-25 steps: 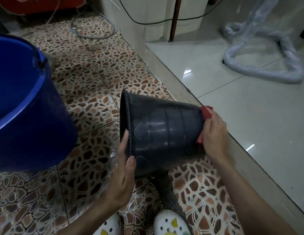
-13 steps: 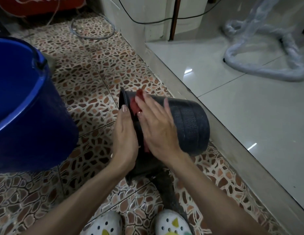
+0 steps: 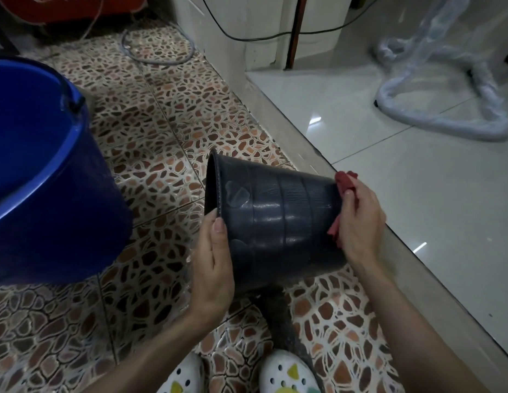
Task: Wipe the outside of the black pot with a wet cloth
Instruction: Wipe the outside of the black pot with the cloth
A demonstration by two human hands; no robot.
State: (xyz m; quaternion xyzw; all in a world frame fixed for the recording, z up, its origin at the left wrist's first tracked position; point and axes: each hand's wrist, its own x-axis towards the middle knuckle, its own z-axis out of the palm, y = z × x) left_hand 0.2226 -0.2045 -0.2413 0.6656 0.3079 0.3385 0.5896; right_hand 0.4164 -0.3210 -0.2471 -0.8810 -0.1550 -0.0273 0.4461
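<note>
the ribbed black plastic pot (image 3: 278, 219) lies on its side above the pebble-patterned floor tiles (image 3: 150, 154), left hand (image 3: 213, 265) gripping its rim. the right hand (image 3: 360, 219) presses a crumpled red wet cloth (image 3: 342, 184) to the base end, fingers curled round it. best to rotate the pot with the left hand, overlapping strokes.

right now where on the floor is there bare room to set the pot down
Bare patches: patterned tile between bucket and step; glossy tile right of the step, short of the wrapped tube. Crowded: under the pot, by the shoes.
</note>
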